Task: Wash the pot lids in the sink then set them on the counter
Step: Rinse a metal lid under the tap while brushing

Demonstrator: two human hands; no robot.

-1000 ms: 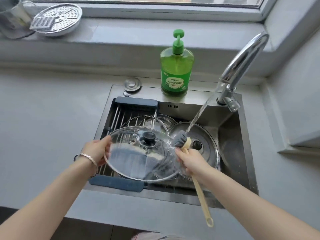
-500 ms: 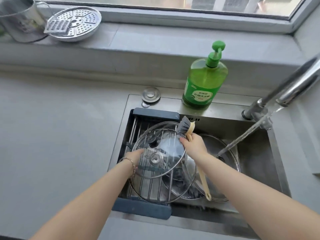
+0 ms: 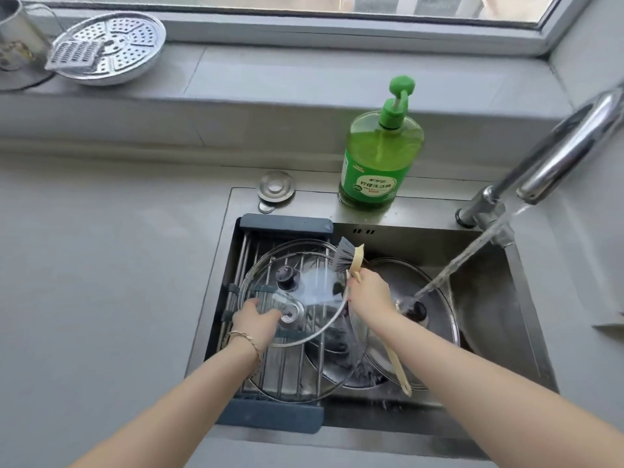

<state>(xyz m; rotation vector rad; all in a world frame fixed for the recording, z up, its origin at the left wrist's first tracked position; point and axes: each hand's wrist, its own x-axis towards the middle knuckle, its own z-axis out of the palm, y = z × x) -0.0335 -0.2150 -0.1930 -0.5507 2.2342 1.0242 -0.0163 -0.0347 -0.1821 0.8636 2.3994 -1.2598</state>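
Over the dish rack (image 3: 285, 225) in the sink (image 3: 513, 298), I hold a glass pot lid (image 3: 314, 288) tilted, its metal centre fitting facing me. My left hand (image 3: 256, 319) grips its near left rim. My right hand (image 3: 369, 293) grips a beige-handled brush (image 3: 347, 258) and is against the lid's right rim, bristles at the far edge. A larger glass lid (image 3: 287, 390) with a dark knob lies on the rack beneath. Another lid (image 3: 435, 336) lies in the basin, and the tap water lands on it.
The faucet (image 3: 557, 146) runs from the right. A green soap bottle (image 3: 381, 157) stands behind the sink, a metal stopper (image 3: 276, 190) to its left. On the windowsill are a steamer plate (image 3: 128, 49) with a grater and a metal cup (image 3: 17, 45). Grey counter (image 3: 101, 265) lies left.
The held lid has left the water stream and moved left over the rack, turned so its underside faces me. The brush went with it to the far rim.
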